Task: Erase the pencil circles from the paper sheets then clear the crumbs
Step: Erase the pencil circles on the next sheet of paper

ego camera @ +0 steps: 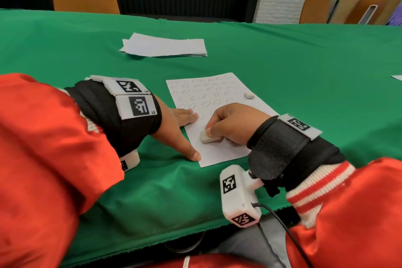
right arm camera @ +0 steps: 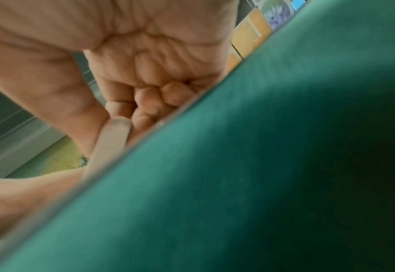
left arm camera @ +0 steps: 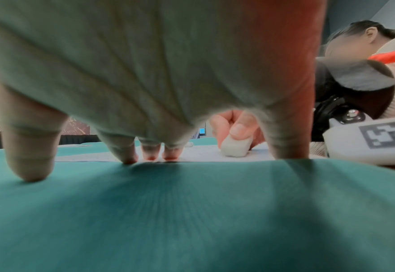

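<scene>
**Steadily, an eraser meets a sheet of pencil circles**

Here, at a bench draped in green cloth (ego camera: pixel 282 54), a person in orange satin sleeves works a small white block eraser (ego camera: pixel 207 137) against the near part of a white paper sheet covered in rows of pencilled circles (ego camera: pixel 217 93). The right hand (ego camera: pixel 233 124) has its grip closed on the eraser, thumb and forefinger pinching its upper end while its lower face touches the paper. The left hand (ego camera: pixel 180 128) lies flat, fingers straight, its fingertips (left arm camera: pixel 150 152) and thumb pressing the sheet's left edge against the cloth.

The sheet looks thin, light and easily creased (the soft cloth beneath gives little support), so it probably needs that flat pinning hand close beside the rubbing spot; lifting it is best done by an edge or corner. The eraser appears small, slightly rubbery and grippy, best held near its working end for firm strokes.

Most circles remain, so the erasing seems at an early stage. A second small white eraser (ego camera: pixel 249 95) rests on the sheet's right edge, and a loose stack of white paper sheets (ego camera: pixel 163 47) waits farther back.
</scene>
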`<action>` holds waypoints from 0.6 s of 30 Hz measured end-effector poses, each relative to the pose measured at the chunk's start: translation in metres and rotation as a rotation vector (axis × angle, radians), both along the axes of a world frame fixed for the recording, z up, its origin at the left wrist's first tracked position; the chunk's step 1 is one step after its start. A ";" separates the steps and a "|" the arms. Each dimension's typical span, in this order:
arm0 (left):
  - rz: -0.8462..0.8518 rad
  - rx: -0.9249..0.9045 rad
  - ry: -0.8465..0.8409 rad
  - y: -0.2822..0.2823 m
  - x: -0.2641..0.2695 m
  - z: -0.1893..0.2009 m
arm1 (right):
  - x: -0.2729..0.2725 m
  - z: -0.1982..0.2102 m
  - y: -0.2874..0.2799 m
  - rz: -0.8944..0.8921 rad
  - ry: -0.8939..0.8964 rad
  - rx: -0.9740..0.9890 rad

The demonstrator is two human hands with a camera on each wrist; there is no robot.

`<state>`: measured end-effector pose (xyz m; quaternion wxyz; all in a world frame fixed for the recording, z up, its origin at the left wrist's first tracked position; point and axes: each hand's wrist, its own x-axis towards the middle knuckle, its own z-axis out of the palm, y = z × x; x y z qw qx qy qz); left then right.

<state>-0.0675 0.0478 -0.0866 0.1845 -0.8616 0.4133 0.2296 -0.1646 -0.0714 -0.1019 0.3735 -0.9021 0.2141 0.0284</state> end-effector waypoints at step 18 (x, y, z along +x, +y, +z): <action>-0.006 -0.026 0.006 0.000 0.000 -0.001 | 0.000 -0.001 -0.005 0.033 0.043 0.056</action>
